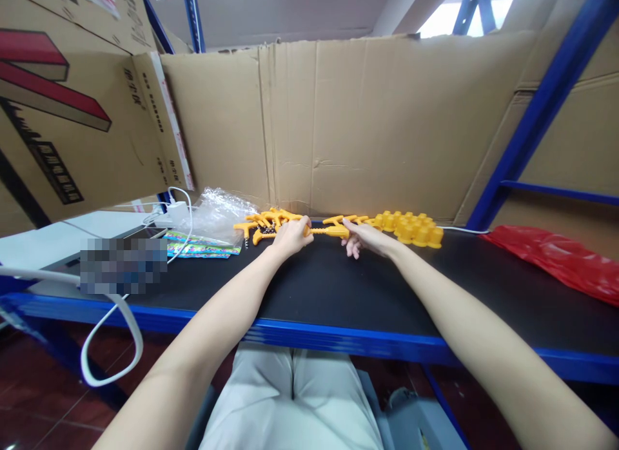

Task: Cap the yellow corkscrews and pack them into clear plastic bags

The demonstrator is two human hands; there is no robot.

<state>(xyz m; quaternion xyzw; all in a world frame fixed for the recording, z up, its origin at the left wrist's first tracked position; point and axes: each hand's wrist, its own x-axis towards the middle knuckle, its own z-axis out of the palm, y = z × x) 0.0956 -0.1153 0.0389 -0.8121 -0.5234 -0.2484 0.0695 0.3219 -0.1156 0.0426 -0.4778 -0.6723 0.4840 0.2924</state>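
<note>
A yellow ribbed shaft (329,231) is held level over the black tabletop (338,289), gripped by the curled left hand (291,236) and pinched at its far end by the right hand's (366,237) thumb and fingers, apparently for steadiness, beside yellow-handled corkscrews (274,215).

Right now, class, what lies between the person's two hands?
In the head view, a yellow rod spans the gap from the left hand to the right hand; other yellow pieces lie just behind it.
</note>
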